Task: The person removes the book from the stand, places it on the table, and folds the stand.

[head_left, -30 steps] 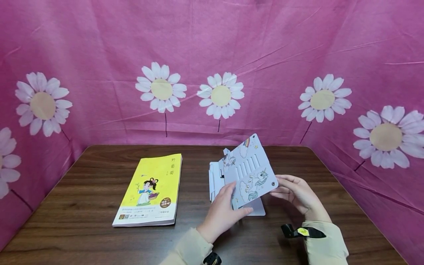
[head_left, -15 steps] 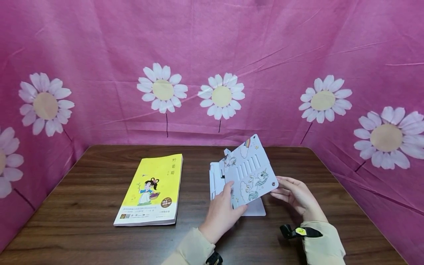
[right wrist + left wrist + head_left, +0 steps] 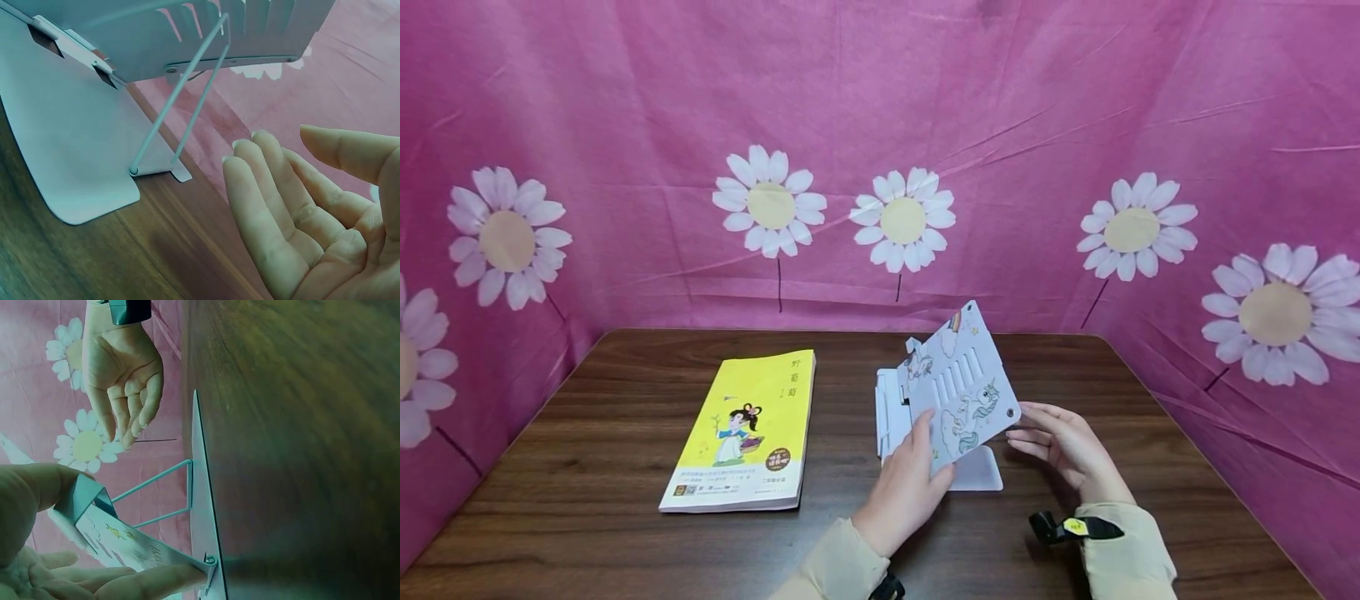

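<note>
A white book stand (image 3: 961,392) with unicorn pictures and slots stands on the table, its panel tilted up over a flat base (image 3: 981,472). My left hand (image 3: 904,483) grips the near left part of the panel; in the left wrist view, the thumb sits at its folded lip (image 3: 81,494) and the fingers stretch along it. My right hand (image 3: 1071,450) is beside the panel's right corner. The right wrist view shows those fingers (image 3: 244,194) loosely bent, apart from the stand and holding nothing. Behind the panel, a wire leg (image 3: 178,100) reaches down to the base.
A yellow paperback book (image 3: 737,433) lies left of the stand on the brown wooden table (image 3: 587,533). Pink cloth (image 3: 1015,100) printed with white daisies hangs behind and along both sides.
The panel's right side has swung slightly left, its tilt a little steeper. My right hand has shifted slightly left beside it, while my left hand keeps its hold.
</note>
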`<action>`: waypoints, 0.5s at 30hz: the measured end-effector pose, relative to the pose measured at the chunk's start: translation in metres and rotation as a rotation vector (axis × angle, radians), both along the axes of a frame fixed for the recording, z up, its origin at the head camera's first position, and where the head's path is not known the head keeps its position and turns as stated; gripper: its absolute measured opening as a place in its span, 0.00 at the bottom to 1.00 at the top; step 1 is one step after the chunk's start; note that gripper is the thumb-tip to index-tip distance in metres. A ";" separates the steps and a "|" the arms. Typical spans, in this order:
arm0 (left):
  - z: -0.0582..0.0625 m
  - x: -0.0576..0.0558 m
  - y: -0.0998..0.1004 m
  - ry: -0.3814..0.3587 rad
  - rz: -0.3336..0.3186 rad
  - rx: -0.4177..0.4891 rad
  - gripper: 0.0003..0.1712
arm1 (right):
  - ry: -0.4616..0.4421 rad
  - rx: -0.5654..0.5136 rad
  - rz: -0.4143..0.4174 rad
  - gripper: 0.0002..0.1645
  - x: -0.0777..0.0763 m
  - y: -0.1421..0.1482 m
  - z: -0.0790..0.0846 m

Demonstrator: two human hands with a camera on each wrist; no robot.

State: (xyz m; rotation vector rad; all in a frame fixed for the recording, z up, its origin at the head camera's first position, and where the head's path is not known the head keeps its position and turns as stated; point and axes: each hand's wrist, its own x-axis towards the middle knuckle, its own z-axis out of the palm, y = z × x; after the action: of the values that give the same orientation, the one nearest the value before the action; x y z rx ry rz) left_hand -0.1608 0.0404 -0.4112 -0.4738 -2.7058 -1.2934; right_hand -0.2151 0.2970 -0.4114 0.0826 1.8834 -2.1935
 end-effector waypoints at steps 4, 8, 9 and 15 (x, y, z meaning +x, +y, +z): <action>0.002 0.000 -0.002 -0.016 -0.022 0.006 0.38 | 0.018 0.020 0.001 0.12 -0.001 -0.004 -0.001; 0.005 -0.001 -0.005 -0.048 -0.055 0.027 0.39 | 0.044 0.048 0.001 0.11 -0.001 -0.009 -0.001; 0.005 -0.001 -0.007 -0.065 -0.062 0.040 0.40 | 0.051 0.062 -0.002 0.10 -0.001 -0.011 -0.001; 0.009 -0.003 -0.015 -0.177 -0.081 0.135 0.40 | 0.093 0.141 -0.027 0.13 -0.001 -0.024 -0.001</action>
State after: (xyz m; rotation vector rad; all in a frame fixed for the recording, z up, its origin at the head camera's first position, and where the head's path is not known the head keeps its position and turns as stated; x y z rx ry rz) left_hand -0.1636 0.0257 -0.4020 -0.4796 -2.7383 -1.5994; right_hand -0.2163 0.2733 -0.4127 0.0321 2.0978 -2.1135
